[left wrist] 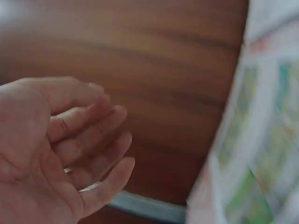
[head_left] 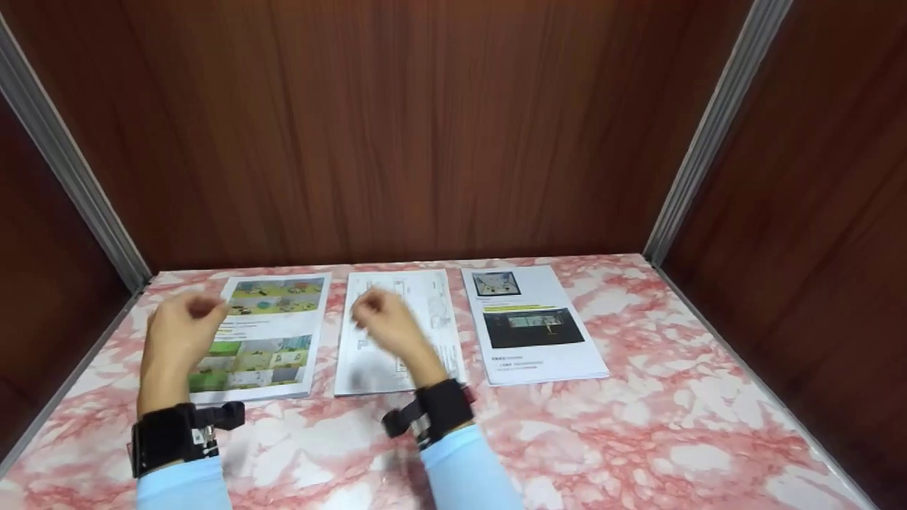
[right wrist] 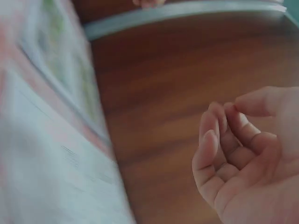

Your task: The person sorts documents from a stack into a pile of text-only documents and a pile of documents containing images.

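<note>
Three stacks of printed paper lie in a row on the marbled table. My left hand (head_left: 181,329) is raised over the left stack (head_left: 276,326), which carries colour pictures. In the left wrist view its fingers (left wrist: 100,158) bend loosely round an empty palm, thumb near the index finger. Above the middle stack (head_left: 436,333), printed with line drawings and text, hovers my right hand (head_left: 390,322), somewhat blurred. The right wrist view shows its thumb tip meeting the index fingertip, the other fingers (right wrist: 205,154) loosely curled and nothing held. The right stack (head_left: 535,361) has two dark pictures and yellow highlighted lines.
A red-and-white marbled table (head_left: 638,425) fills the lower view. Brown wood-grain panels (head_left: 425,127) enclose it at the back and both sides, with grey metal posts (head_left: 716,134) in the corners. Each wrist wears a black camera band (head_left: 166,439).
</note>
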The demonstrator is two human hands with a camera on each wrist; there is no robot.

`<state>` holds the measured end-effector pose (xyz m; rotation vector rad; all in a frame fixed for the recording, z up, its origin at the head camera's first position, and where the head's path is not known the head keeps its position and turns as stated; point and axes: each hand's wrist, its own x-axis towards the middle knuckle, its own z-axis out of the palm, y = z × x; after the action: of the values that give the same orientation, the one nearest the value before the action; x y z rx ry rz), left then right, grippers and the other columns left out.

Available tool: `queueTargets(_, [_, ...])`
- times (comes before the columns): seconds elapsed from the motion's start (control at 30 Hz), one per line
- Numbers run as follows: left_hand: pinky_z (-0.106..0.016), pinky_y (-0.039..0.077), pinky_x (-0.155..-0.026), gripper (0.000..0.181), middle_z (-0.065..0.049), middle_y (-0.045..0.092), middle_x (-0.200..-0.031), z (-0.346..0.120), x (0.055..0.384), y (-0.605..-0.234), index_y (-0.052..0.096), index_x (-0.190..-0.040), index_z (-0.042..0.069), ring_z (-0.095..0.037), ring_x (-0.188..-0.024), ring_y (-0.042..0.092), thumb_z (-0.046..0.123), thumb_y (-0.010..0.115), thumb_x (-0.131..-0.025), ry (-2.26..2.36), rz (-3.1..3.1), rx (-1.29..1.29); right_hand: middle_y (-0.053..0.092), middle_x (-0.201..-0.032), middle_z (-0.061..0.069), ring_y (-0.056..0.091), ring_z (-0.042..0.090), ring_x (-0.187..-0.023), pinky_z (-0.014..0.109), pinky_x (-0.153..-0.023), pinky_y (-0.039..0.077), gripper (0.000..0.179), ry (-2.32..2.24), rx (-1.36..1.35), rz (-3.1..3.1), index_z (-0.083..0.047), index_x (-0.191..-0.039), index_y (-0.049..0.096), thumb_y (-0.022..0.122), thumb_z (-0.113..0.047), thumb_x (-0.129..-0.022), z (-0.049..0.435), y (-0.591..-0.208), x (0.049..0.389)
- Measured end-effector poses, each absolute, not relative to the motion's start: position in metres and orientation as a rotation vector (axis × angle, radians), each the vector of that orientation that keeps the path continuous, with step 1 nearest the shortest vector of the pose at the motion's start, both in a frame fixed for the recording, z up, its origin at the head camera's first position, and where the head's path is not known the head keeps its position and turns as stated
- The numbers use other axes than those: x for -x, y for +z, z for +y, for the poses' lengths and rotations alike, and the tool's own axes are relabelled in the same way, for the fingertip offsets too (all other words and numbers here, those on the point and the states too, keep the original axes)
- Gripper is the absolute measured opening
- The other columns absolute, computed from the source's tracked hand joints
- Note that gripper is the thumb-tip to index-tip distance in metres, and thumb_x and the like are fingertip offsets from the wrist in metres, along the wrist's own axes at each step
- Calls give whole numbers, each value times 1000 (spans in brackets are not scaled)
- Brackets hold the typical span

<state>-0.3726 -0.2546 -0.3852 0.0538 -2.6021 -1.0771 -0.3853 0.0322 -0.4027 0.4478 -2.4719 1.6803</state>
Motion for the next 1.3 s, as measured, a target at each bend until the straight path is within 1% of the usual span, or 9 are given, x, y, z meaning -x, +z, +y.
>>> queueTargets(0.2, [-41, 41, -83, 44, -21, 55, -124, -270, 382, -417, 56, -121, 4, -34, -109, 53, 36, 48, -91, -1149, -2716, -250, 61, -80, -6, 56, 7, -74, 21, -69, 46, 5, 1530, -423, -2681, -17, -84, 61, 57, -20, -84, -2, -435, 380])
queueTargets(0.3, [-46, 41, -87, 49, -24, 49, -131, -270, 386, -423, 52, -125, 1, -37, -113, 49, 36, 49, -91, -1150, -2770, -274, 63, -82, -7, 58, 7, -76, 22, -71, 47, 5, 1508, -397, -2737, -19, -85, 60, 58, -23, -83, -12, -442, 378])
queueTargets(0.43, [-51, 37, -96, 57, -28, 42, -136, -269, 388, -428, 45, -130, -3, -42, -119, 44, 37, 49, -90, -1131, -2840, -299, 65, -90, -6, 60, 8, -85, 23, -77, 47, 8, 1474, -390, -2821, -22, -88, 59, 59, -26, -81, -18, -449, 376])
queueTargets(0.5, [-51, 36, -98, 60, -29, 41, -137, -270, 388, -431, 42, -132, -5, -43, -120, 42, 37, 48, -90, -1130, -2869, -328, 66, -95, -5, 60, 9, -91, 23, -80, 47, 9, 1444, -399, -2866, -22, -89, 59, 59, -27, -80, -19, -451, 376])
queueTargets(0.57, [-52, 35, -98, 61, -31, 39, -137, -272, 387, -434, 40, -133, -7, -43, -120, 42, 36, 48, -89, -1138, -2889, -362, 65, -96, -4, 59, 9, -92, 24, -81, 47, 10, 1413, -413, -2895, -23, -89, 59, 58, -27, -80, -20, -453, 375])
queueTargets(0.77, [-53, 34, -98, 64, -33, 38, -136, -276, 385, -442, 37, -133, -9, -46, -121, 40, 35, 46, -88, -1134, -2929, -401, 62, -90, -6, 56, 8, -83, 23, -76, 46, 11, 1413, -470, -2917, -22, -91, 59, 59, -26, -81, -23, -457, 374])
queueTargets(1.03, [-53, 36, -96, 65, -35, 40, -132, -279, 385, -442, 36, -132, -12, -46, -116, 43, 34, 46, -87, -1105, -2943, -447, 57, -83, -6, 52, 10, -77, 23, -70, 42, 18, 1420, -479, -2891, -16, -95, 61, 59, -25, -80, -28, -455, 372])
queueTargets(1.17, [-53, 36, -96, 65, -34, 40, -132, -279, 384, -441, 36, -132, -11, -46, -116, 43, 34, 46, -87, -1105, -2948, -464, 52, -78, -5, 50, 10, -74, 23, -66, 40, 18, 1439, -478, -2889, -16, -96, 61, 60, -25, -80, -31, -455, 370])
queueTargets(1.3, [-53, 36, -97, 65, -34, 40, -133, -280, 384, -441, 37, -133, -11, -46, -116, 43, 34, 46, -88, -1110, -2945, -463, 51, -79, -5, 50, 11, -73, 24, -65, 40, 20, 1466, -424, -2892, -18, -99, 60, 60, -26, -81, -34, -456, 369])
